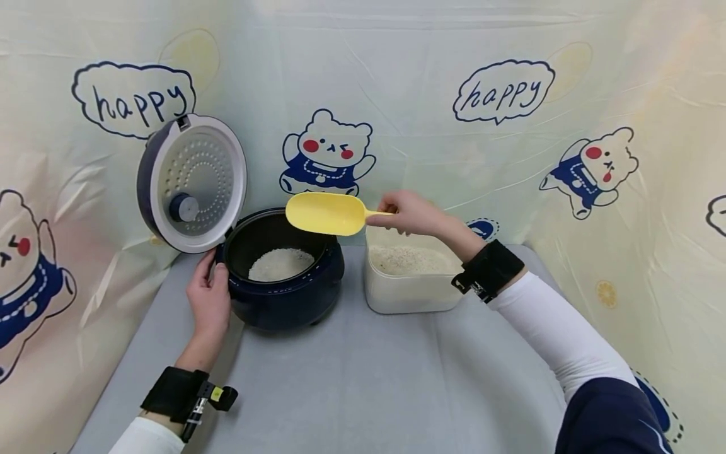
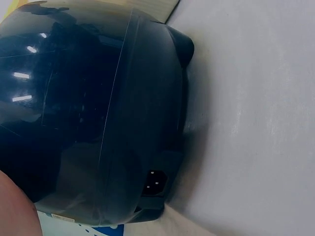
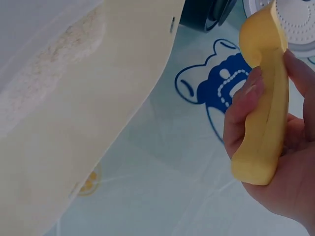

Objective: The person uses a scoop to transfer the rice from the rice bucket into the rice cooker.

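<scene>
A yellow scoop (image 1: 326, 213) is held by its handle in my right hand (image 1: 411, 214). It hangs over the right rim of a dark blue rice cooker (image 1: 283, 306), with no rice visible on its yellow face. The right wrist view shows thumb and fingers wrapped around the scoop's handle (image 3: 263, 128). White rice (image 1: 282, 264) lies in the cooker's black pot, under a raised lid (image 1: 198, 183). My left hand (image 1: 211, 296) touches the cooker's left side near the hinge, fingers pointing up and their tips partly hidden.
Right of the cooker stands a pale, translucent bin (image 1: 411, 296) with more rice (image 1: 408, 258) inside. A grey cloth covers the table (image 1: 386, 378). Behind hangs a printed curtain (image 1: 408, 151) with bears. The cooker's power socket (image 2: 155, 183) shows low on its side.
</scene>
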A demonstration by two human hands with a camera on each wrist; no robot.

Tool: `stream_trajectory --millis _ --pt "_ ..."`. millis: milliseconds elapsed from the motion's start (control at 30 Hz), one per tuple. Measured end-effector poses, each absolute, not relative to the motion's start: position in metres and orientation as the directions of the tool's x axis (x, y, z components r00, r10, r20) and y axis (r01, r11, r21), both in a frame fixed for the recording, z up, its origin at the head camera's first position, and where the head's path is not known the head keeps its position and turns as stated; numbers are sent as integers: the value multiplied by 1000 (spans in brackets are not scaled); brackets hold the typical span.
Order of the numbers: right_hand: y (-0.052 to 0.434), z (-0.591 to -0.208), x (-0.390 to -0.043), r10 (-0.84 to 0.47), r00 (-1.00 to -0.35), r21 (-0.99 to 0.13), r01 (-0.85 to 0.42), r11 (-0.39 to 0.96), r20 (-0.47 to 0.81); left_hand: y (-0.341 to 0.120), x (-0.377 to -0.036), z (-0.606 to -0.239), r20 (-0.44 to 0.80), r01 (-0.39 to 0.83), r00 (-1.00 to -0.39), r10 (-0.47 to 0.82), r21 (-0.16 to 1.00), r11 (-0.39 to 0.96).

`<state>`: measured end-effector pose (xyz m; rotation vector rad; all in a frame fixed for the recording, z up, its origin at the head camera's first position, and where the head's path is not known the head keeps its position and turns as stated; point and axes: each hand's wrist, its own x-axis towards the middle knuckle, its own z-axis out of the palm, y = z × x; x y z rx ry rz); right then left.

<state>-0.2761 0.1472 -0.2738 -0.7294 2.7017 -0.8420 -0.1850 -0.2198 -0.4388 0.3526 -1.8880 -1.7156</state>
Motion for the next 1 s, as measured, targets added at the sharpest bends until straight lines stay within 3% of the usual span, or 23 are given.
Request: stream_trajectory --millis 433,867,1000 --pt "232 -278 -270 -438 -891 -654 -263 709 -117 -223 -185 -439 218 178 -801 -558 976 125" --pt "303 -284 -257 -342 -923 -537 -202 819 -174 -220 -190 -440 241 211 -778 -580 970 120" --pt "311 -286 -252 -293 -938 -442 -187 878 -186 -218 -191 -441 241 206 -781 -576 970 126"
